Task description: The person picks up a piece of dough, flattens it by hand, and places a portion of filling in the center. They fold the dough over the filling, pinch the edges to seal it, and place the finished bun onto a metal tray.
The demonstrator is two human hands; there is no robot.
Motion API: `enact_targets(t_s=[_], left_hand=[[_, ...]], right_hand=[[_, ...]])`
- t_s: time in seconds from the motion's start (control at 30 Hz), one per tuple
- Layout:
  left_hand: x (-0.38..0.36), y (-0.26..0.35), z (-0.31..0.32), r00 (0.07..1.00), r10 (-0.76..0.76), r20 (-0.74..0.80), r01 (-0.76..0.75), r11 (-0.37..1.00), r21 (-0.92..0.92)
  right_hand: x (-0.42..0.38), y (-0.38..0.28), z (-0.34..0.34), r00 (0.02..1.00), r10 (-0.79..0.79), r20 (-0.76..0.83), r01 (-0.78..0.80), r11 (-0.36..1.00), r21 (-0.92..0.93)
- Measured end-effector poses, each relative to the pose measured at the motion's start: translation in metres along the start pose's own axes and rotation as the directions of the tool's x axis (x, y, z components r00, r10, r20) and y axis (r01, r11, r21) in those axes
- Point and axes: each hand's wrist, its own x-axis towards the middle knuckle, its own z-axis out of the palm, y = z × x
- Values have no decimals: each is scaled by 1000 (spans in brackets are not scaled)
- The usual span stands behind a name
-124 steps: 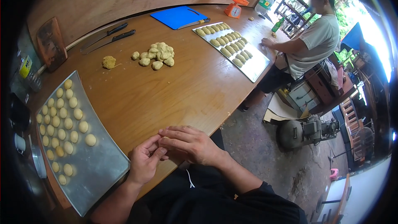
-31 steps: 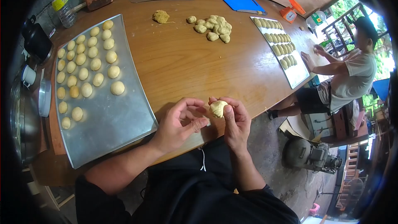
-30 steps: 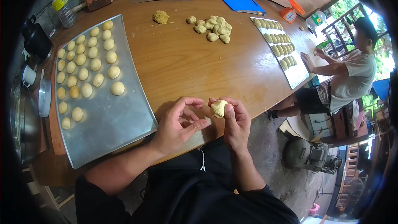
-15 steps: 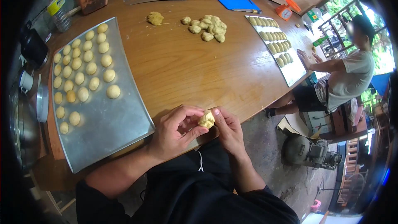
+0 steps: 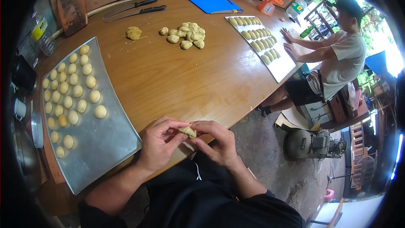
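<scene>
Between my two hands, over the table's near edge, is a small piece of pale yellow dough (image 5: 188,132). My left hand (image 5: 162,141) pinches it with thumb and fingers from the left. The fingers and thumb of my right hand (image 5: 217,141) close on its right side. Left of my hands lies a metal baking tray (image 5: 99,152) bearing several rows of smooth round dough balls (image 5: 73,117). Further back on the table are a heap of rough dough pieces (image 5: 192,33) and a crumbly yellow-brown lump (image 5: 133,33).
Two knives (image 5: 139,11) and a blue cutting board (image 5: 211,2) lie at the back, near an orange scale (image 5: 268,6). A white tray (image 5: 283,65) holds rows of oval dough pieces. Another person (image 5: 337,55) works at the right end, hands on the table. A compressor (image 5: 314,143) stands on the floor.
The view has shifted, so the table's things sit further left. My right hand's fingers have moved over the dough, which is now turned and looks more pinched. The co-worker's hands have reached further forward.
</scene>
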Motion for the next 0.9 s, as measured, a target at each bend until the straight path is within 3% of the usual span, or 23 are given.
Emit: enact_targets(t_s=[0.03,0.1,0.2,0.43,0.5,0.53,0.6,0.63,0.7,0.73,0.8,0.9], left_hand=[[0,0,0,1000,-1,0,1,1000,-1],[0,5,2,975,-221,-25,194,902,-387],[1,7,-1,941,-339,-4,302,842,-447],[2,2,0,947,-321,-27,287,877,-385],[1,7,2,948,-317,38,288,800,-526],[0,11,4,947,-319,37,290,798,-528],[-2,21,8,988,-156,-19,155,987,-28],[-3,22,8,988,-154,-17,154,988,-26],[-4,24,9,998,52,23,-56,956,289],[-3,22,8,998,55,25,-60,955,289],[-1,14,4,965,255,51,-250,856,453],[2,17,1,948,312,70,-303,803,513]], right_hand=[[0,2,2,996,-85,0,85,994,-72],[3,2,4,986,-164,11,164,975,-151],[3,3,9,963,-269,33,268,930,-251],[9,12,7,958,-288,10,277,912,-304],[9,16,6,979,-168,-119,127,947,-295],[10,16,5,979,-165,-116,124,947,-295],[12,15,2,987,76,-139,-100,979,-177],[12,13,2,976,162,-144,-177,980,-95],[13,6,1,964,242,-106,-245,969,-18],[12,4,2,945,323,-58,-320,946,56],[5,4,6,933,360,-25,-357,930,94],[4,3,11,904,424,48,-426,896,120]])
